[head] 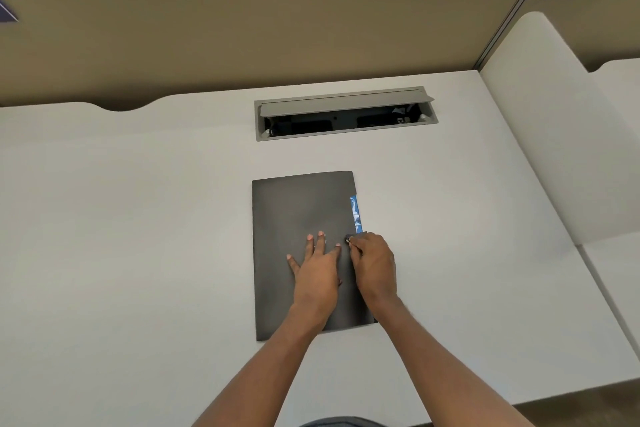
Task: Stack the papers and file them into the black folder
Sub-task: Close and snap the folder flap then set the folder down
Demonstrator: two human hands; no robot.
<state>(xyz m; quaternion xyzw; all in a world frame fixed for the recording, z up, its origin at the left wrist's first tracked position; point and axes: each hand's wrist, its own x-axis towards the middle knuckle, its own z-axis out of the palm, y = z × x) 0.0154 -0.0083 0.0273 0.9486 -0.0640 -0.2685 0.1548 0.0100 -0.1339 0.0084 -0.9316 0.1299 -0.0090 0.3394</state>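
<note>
The black folder (298,211) lies shut and flat on the white desk (138,218), long side running away from me. A narrow strip of blue-and-white paper (355,213) shows along its right edge; the rest of the papers is hidden inside. My left hand (317,270) rests flat on the cover with its fingers spread. My right hand (374,267) sits at the folder's right edge, fingertips pinched on a small black snap tab (349,238) there.
A grey cable box (343,114) with its lid raised is set into the desk behind the folder. Tan partition walls stand at the back and a white divider (540,135) at the right. The desk's front edge is close to me.
</note>
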